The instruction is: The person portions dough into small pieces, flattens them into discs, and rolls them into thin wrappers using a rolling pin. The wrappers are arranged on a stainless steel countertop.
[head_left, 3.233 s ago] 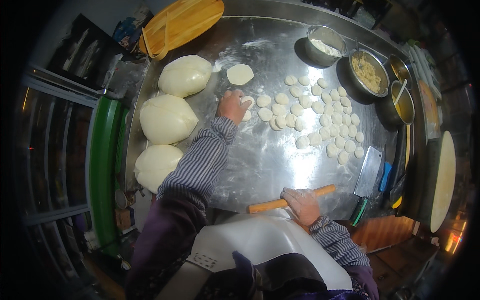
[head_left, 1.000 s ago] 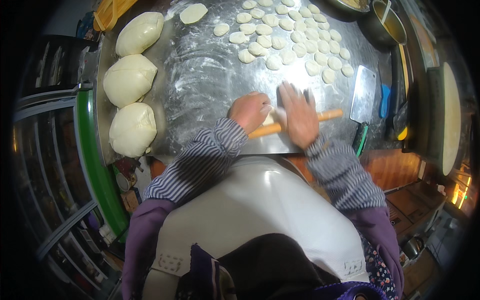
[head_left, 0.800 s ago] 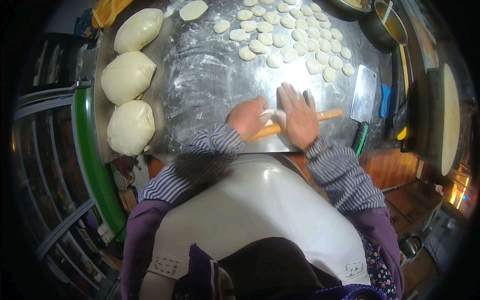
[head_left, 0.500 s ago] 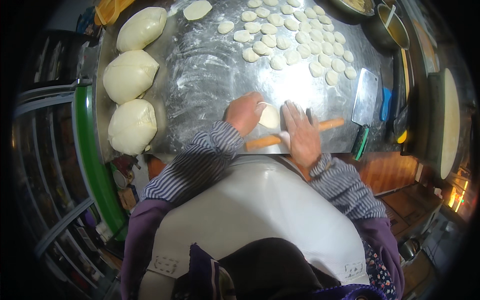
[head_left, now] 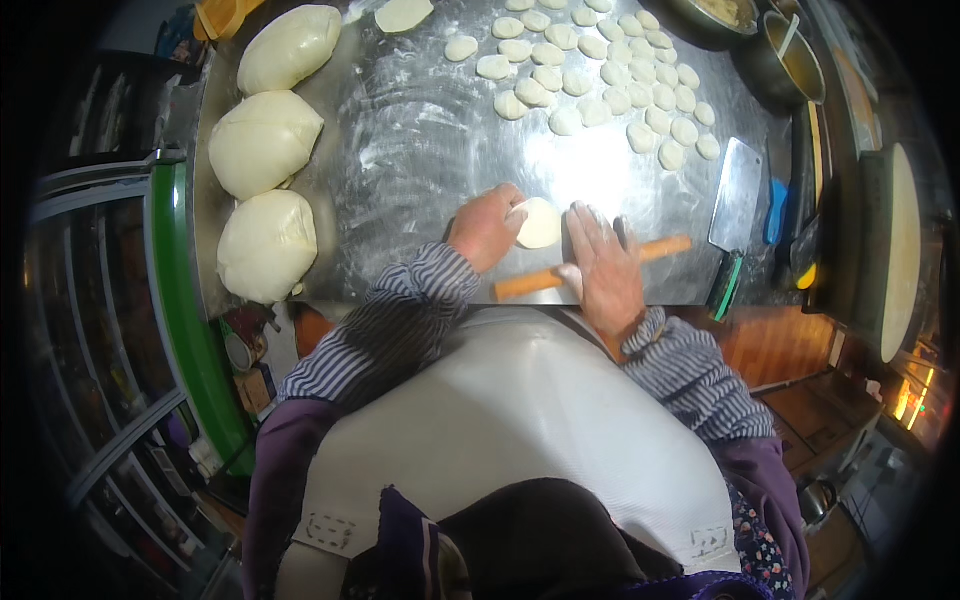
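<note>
A thin round dough wrapper [head_left: 541, 224] lies on the floured steel table, its left edge pinched by my left hand [head_left: 485, 228]. My right hand [head_left: 606, 266] rests flat on a wooden rolling pin [head_left: 528, 285], its fingers stretched past the pin toward the far side and its palm over the middle. The pin slants up to the right, just on the near side of the wrapper. Many small flattened dough pieces [head_left: 614, 73] are spread over the far right of the table.
Several large dough lumps [head_left: 266, 246] line the table's left edge. A flat dough sheet [head_left: 404, 14] lies at the back. On the right are a cleaver [head_left: 736, 195] with a green handle, a blue-handled tool [head_left: 775, 211] and metal bowls [head_left: 790, 62] at the far corner.
The wrapper has turned a little in my left hand and looks rounder and flatter on the table. My right hand and the rolling pin have hardly moved; the whole view has shifted slightly.
</note>
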{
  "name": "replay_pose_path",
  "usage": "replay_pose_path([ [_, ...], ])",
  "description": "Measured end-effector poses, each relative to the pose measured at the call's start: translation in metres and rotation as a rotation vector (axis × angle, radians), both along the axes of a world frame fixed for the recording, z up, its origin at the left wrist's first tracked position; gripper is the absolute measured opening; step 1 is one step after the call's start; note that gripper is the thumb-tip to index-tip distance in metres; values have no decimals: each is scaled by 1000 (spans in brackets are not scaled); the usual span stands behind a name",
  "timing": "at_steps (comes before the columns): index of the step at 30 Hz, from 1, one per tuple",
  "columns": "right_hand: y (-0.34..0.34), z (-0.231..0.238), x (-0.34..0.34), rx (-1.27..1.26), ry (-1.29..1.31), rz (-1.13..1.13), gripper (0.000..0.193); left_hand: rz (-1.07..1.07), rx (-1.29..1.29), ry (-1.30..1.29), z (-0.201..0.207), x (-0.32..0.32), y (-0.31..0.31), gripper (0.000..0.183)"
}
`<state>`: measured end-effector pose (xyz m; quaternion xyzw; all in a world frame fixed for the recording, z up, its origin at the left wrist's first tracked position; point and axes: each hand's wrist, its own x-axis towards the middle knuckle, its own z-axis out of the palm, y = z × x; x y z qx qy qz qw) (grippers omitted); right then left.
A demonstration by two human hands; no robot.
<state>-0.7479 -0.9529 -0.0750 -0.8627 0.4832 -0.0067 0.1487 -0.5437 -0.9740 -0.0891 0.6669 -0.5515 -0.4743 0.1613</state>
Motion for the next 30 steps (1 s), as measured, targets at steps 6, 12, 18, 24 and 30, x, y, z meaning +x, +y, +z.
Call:
replay_pose_path([
  [6, -73, -28, 36, -198, -64, -47, 68, -248, -296, -302, 1, -9, -7, 25],
  [12, -7, 0, 8, -55, -21, 24, 70, -52, -314, -75, -15, 8, -5, 24],
  [18, -45, -14, 30, -61, -17, -23, 67, -278, -244, -313, 0, -3, 8, 27],
  [24, -45, -11, 34, -140, -73, -6, 68, -145, -389, -225, -8, 3, -13, 19],
  [30, -6, -7, 14, -45, -4, 37, 69, 19, -118, -34, -2, 4, 11, 20],
])
